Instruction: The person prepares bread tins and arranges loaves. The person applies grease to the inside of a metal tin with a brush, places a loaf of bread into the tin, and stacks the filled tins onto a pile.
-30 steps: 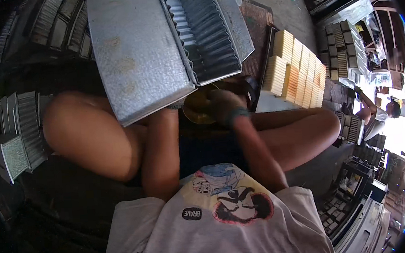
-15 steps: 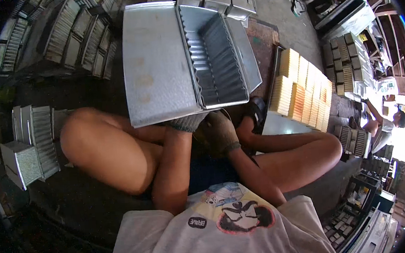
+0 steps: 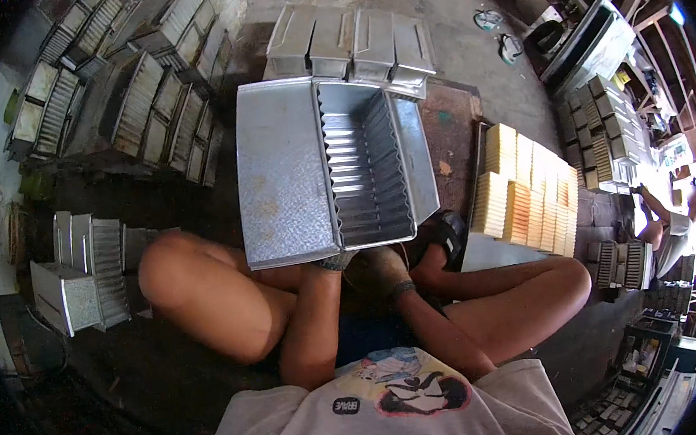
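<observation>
Just beyond the person's crossed legs, a long silvery metal pan is turned mouth up, its ribbed inner walls in plain view. A broad smooth lid spreads out from its left long edge, and a narrower flap slopes away from its right long edge. The gloved left hand is under the near edge of the lid, by its right corner; most of it is hidden, so I cannot tell whether it grips. The gloved right hand is at the near edge of the pan, its fingers out of sight, and whether they are closed on anything cannot be told either.

To the right, a tray carries pale yellow ribbed blocks in rows, its grey near edge showing. Between pan and tray lies a brown board. Past the pan's far edge, four lidded pans stand side by side. Stacked pans fill the left, and a co-worker is well apart at the right.
</observation>
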The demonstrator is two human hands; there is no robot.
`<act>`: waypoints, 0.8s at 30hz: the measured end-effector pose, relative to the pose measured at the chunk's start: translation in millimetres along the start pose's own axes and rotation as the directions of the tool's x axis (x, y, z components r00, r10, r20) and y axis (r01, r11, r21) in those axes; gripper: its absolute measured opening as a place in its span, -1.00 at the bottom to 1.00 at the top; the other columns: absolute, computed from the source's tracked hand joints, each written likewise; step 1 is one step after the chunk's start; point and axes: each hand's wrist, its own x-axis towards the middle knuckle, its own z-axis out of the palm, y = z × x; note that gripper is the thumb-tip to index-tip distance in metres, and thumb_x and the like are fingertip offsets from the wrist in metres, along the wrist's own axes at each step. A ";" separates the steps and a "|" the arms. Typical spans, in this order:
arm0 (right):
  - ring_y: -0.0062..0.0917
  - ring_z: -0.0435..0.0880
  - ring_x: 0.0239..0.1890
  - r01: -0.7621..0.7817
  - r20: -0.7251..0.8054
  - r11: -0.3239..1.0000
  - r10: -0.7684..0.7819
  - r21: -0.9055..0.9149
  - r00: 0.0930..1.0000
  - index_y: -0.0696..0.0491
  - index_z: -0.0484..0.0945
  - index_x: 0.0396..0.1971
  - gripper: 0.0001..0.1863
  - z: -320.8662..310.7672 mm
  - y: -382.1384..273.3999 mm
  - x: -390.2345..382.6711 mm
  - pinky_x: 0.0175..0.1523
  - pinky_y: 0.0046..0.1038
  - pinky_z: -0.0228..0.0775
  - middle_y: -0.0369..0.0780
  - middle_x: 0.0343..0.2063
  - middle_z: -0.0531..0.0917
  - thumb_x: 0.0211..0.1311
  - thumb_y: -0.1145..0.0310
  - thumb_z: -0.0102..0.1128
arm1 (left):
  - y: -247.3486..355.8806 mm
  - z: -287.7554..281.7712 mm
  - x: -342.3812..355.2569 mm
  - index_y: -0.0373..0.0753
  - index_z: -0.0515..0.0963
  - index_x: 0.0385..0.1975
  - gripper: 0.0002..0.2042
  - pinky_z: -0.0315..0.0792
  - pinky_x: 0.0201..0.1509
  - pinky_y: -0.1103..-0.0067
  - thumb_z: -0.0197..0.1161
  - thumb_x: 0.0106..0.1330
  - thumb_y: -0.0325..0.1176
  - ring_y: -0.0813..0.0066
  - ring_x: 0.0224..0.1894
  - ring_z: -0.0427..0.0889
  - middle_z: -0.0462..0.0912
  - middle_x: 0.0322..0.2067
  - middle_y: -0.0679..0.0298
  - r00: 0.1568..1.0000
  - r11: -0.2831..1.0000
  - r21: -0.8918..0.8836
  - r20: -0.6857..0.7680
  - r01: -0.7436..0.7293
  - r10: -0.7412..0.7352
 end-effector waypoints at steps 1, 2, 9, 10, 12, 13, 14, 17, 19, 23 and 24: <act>-0.22 0.72 0.04 0.002 -0.018 1.000 -0.002 0.011 1.000 0.01 0.69 -0.02 -0.69 -2.4 7.6 4.4 0.13 -0.23 0.55 -0.06 -0.02 0.74 0.34 0.23 0.16 | 3.3 -4.5 6.1 -0.21 0.41 0.35 -0.48 0.30 0.46 0.10 -0.11 0.63 0.03 0.11 0.30 0.50 0.55 0.28 0.12 1.000 1.000 0.009 0.010 -0.012 0.012; -0.23 0.73 0.01 0.002 -0.033 1.000 -0.001 0.024 0.999 0.01 0.71 -0.05 -0.69 -5.8 12.5 6.5 0.11 -0.22 0.56 -0.05 -0.05 0.76 0.32 0.22 0.17 | 3.8 -2.7 5.5 -0.22 0.41 0.35 -0.48 0.30 0.46 0.10 -0.11 0.63 0.03 0.10 0.30 0.50 0.55 0.28 0.12 0.999 0.997 0.072 0.019 -0.037 0.036; -0.42 0.78 -0.15 0.022 -0.469 0.963 0.111 0.269 0.876 0.18 0.68 -0.05 -0.78 -306.1 -85.4 -57.9 -0.17 -0.51 0.65 -0.17 -0.21 0.77 0.36 0.55 0.18 | 4.2 13.0 15.1 -0.23 0.41 0.35 -0.47 0.31 0.45 0.08 -0.10 0.62 0.04 0.08 0.30 0.50 0.53 0.29 0.09 0.994 0.965 0.240 0.053 -0.105 0.095; -0.44 0.77 -0.13 0.122 -0.520 0.723 0.358 0.680 0.776 0.16 0.68 -0.04 -0.77 -331.8 -143.2 -63.4 -0.14 -0.52 0.65 -0.17 -0.20 0.76 0.34 0.55 0.21 | 7.4 15.5 11.8 -0.23 0.41 0.35 -0.47 0.31 0.45 0.08 -0.10 0.62 0.04 0.08 0.30 0.50 0.53 0.29 0.09 0.994 0.959 0.263 0.048 -0.109 0.100; -0.38 0.78 -0.08 0.248 -0.434 0.868 -0.042 0.431 0.900 0.16 0.67 -0.03 -0.73 -354.5 -197.3 -76.5 -0.01 -0.43 0.66 -0.15 -0.17 0.76 0.28 0.57 0.28 | -12.8 11.5 30.5 -0.23 0.40 0.35 -0.47 0.32 0.45 0.07 -0.09 0.62 0.04 0.07 0.30 0.50 0.52 0.30 0.08 0.998 0.963 0.265 0.044 -0.044 0.033; -0.38 0.78 -0.09 0.264 -0.235 0.927 -0.202 0.268 0.951 0.12 0.68 0.00 -0.70 -346.9 -200.4 -69.9 0.03 -0.39 0.65 -0.15 -0.15 0.77 0.26 0.53 0.31 | -20.5 11.4 35.1 -0.23 0.40 0.35 -0.47 0.32 0.45 0.07 -0.09 0.62 0.04 0.07 0.30 0.50 0.52 0.30 0.08 0.999 0.962 0.274 0.036 -0.010 0.001; -0.39 0.79 -0.10 0.364 -0.016 0.922 -0.366 0.133 0.931 0.09 0.68 0.03 -0.67 -338.5 -206.4 -59.4 0.07 -0.35 0.64 -0.15 -0.13 0.77 0.24 0.49 0.33 | -19.8 16.8 33.1 -0.23 0.40 0.35 -0.47 0.32 0.45 0.07 -0.09 0.61 0.04 0.06 0.30 0.50 0.52 0.30 0.07 1.000 0.955 0.295 0.026 -0.001 -0.007; -0.36 0.79 -0.07 0.335 0.100 0.917 -0.320 -0.215 0.942 0.01 0.69 0.06 -0.65 -339.4 -208.7 -11.1 0.08 -0.27 0.65 -0.14 -0.07 0.77 0.26 0.34 0.36 | -29.1 16.8 33.7 -0.24 0.40 0.35 -0.46 0.32 0.44 0.06 -0.08 0.61 0.04 0.05 0.30 0.50 0.51 0.30 0.06 0.999 0.952 0.302 -0.001 0.046 -0.048; -0.31 0.79 -0.07 0.215 -0.057 0.906 -0.252 -0.366 0.966 0.00 0.69 0.04 -0.66 -337.8 -213.1 -0.9 0.06 -0.23 0.67 -0.13 -0.07 0.77 0.29 0.27 0.35 | -26.1 17.8 36.9 -0.24 0.40 0.35 -0.46 0.33 0.44 0.05 -0.08 0.61 0.04 0.05 0.30 0.50 0.51 0.31 0.05 0.999 0.952 0.302 -0.002 0.053 -0.054; -0.28 0.79 -0.28 0.236 0.242 0.753 -0.105 -0.614 0.965 -0.01 0.70 -0.04 -0.73 -333.7 -243.5 -7.0 -0.21 -0.28 0.68 -0.14 -0.29 0.76 0.31 0.30 0.24 | -19.8 17.9 26.4 -0.24 0.40 0.36 -0.45 0.33 0.44 0.04 -0.07 0.61 0.04 0.03 0.31 0.50 0.50 0.31 0.04 0.999 0.948 0.317 -0.013 0.037 -0.035; -0.28 0.79 -0.33 0.243 0.304 0.701 -0.040 -0.670 0.952 -0.01 0.70 -0.06 -0.75 -333.2 -245.0 -9.6 -0.27 -0.29 0.68 -0.14 -0.35 0.75 0.32 0.30 0.21 | -20.2 16.0 25.1 -0.25 0.40 0.36 -0.45 0.34 0.43 0.04 -0.07 0.60 0.04 0.03 0.31 0.50 0.50 0.31 0.04 0.999 0.948 0.315 -0.016 0.041 -0.037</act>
